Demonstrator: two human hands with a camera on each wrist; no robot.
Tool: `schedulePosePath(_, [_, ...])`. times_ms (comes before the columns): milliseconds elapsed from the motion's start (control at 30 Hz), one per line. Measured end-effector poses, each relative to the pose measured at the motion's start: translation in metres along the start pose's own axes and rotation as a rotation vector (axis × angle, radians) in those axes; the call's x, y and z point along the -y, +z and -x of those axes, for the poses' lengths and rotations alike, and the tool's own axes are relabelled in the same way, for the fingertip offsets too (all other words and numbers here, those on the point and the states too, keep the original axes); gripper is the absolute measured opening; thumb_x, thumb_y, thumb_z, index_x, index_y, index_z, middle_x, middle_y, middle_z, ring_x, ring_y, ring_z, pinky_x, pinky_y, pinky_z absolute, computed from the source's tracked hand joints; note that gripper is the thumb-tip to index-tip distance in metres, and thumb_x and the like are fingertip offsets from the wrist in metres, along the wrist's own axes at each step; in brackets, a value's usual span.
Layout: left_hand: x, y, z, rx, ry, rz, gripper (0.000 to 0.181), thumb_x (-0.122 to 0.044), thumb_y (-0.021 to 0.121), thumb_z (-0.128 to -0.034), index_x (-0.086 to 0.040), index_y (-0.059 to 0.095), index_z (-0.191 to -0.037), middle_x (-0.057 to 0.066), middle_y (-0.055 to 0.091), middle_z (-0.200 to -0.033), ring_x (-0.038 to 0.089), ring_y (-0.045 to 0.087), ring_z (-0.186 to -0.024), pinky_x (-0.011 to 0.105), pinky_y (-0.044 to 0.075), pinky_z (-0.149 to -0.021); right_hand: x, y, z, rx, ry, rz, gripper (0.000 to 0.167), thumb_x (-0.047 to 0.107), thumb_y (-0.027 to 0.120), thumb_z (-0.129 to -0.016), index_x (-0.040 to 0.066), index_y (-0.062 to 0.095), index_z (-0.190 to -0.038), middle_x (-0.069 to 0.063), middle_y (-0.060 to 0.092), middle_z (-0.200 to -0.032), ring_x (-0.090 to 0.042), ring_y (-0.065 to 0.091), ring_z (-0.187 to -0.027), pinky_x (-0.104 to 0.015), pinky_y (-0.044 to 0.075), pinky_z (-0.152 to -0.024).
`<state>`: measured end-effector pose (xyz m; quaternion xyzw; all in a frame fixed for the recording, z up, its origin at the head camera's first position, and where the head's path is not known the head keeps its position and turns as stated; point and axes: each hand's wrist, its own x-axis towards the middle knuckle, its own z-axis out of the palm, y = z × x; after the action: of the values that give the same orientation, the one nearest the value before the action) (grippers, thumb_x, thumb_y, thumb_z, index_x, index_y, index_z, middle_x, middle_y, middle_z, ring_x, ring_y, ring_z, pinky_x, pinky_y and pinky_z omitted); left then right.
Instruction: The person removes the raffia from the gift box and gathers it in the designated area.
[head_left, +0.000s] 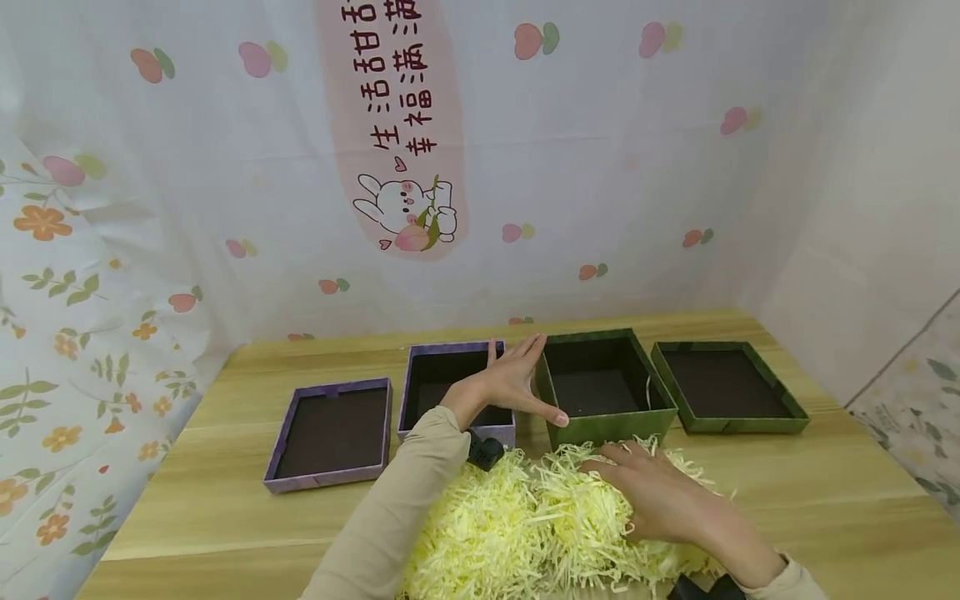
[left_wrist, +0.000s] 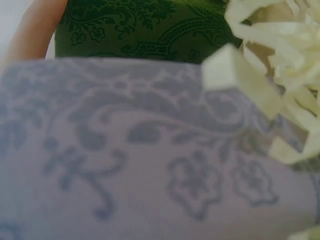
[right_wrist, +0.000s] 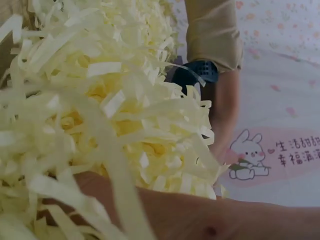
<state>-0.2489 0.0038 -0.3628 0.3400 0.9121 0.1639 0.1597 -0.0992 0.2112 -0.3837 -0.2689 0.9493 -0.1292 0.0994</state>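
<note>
In the head view my left hand (head_left: 513, 379) is spread wide over the gap between the purple box (head_left: 497, 434) and the green box (head_left: 615, 429). Its fingers and thumb lie along the green box's left side, thumb near the front corner. Both boxes stand without lids, dark inside. My right hand (head_left: 656, 496) is sunk in a pile of pale yellow shredded paper (head_left: 487, 533) in front of the boxes, fingers curled into the strands. In the right wrist view, strands (right_wrist: 145, 115) partly cover that hand (right_wrist: 165, 210), and its fingertips are hidden.
A purple lid (head_left: 330, 429) lies at the left of the wooden table (head_left: 225, 533). Beyond the green box, on the right, lies a green lid (head_left: 731, 383). A printed white curtain (head_left: 600, 167) hangs behind and beside the table.
</note>
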Motion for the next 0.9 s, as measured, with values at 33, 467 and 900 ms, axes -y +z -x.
schedulePosePath(33, [0.0,0.0,0.0,-0.005,-0.001,0.004,0.119,-0.061,0.069,-0.0726,-0.018,-0.011,-0.149,0.002,-0.011,-0.154,0.022,-0.005,-0.14,0.052,-0.023,-0.101,0.0,-0.001,0.0,-0.011,-0.001,0.022,0.086,0.012,0.09,-0.054,0.016,0.053,-0.131,-0.02,0.047,-0.13,-0.054,0.039,-0.116,-0.075,0.03,-0.08])
schedulePosePath(467, [0.004,-0.006,0.017,-0.024,-0.043,0.016,0.122,-0.065,0.068,-0.0701,-0.015,-0.01,-0.149,0.003,-0.011,-0.154,0.022,-0.002,-0.141,0.055,-0.023,-0.1,-0.002,-0.026,0.015,-0.12,-0.184,-0.028,0.09,0.048,0.081,-0.063,0.026,0.042,-0.141,-0.015,0.042,-0.138,-0.045,0.039,-0.121,-0.071,0.034,-0.081])
schedulePosePath(900, [-0.017,-0.037,0.013,0.167,-0.118,-0.05,0.123,-0.065,0.065,-0.0729,-0.013,-0.018,-0.147,0.005,-0.018,-0.153,0.018,-0.01,-0.14,0.063,-0.015,-0.099,-0.031,-0.072,0.06,-0.63,-0.182,-0.043,0.069,0.004,0.08,-0.069,0.016,0.055,-0.132,0.002,0.058,-0.126,0.006,0.048,-0.112,-0.006,0.034,-0.086])
